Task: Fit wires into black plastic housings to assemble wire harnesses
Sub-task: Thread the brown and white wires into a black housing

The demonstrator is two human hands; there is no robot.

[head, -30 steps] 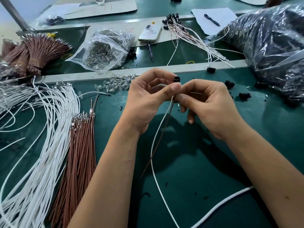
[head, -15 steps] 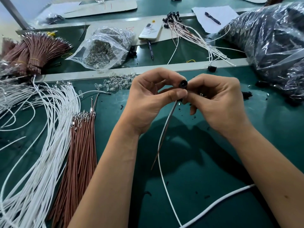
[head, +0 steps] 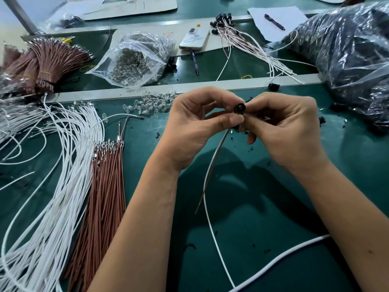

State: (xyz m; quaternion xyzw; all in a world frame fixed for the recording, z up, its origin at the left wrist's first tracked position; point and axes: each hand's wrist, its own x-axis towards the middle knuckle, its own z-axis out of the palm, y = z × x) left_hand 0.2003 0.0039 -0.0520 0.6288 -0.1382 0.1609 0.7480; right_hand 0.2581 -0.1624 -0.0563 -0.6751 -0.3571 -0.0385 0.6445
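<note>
A small round black housing [head: 239, 108] is held up between both hands above the green mat. My left hand [head: 200, 123] pinches it with thumb and forefinger from the left. My right hand [head: 288, 127] pinches it from the right, fingers curled. A white wire [head: 207, 199] and a brown wire [head: 210, 175] hang down from the housing toward the mat. Loose white wires [head: 63, 175] and brown wires [head: 105, 186] with metal terminals lie at the left.
A bag of clear bulbs [head: 136, 60] and loose bulbs [head: 153, 102] lie behind the hands. Finished harnesses [head: 242, 36], a phone [head: 194, 37], pens and a large bag of black parts [head: 347, 49] sit at the back right. Bundled brown wires [head: 44, 64] sit back left.
The hands have drawn closer around the housing and shifted slightly right. The housing has turned so its round open face points up toward the camera; the two wires now hang side by side.
</note>
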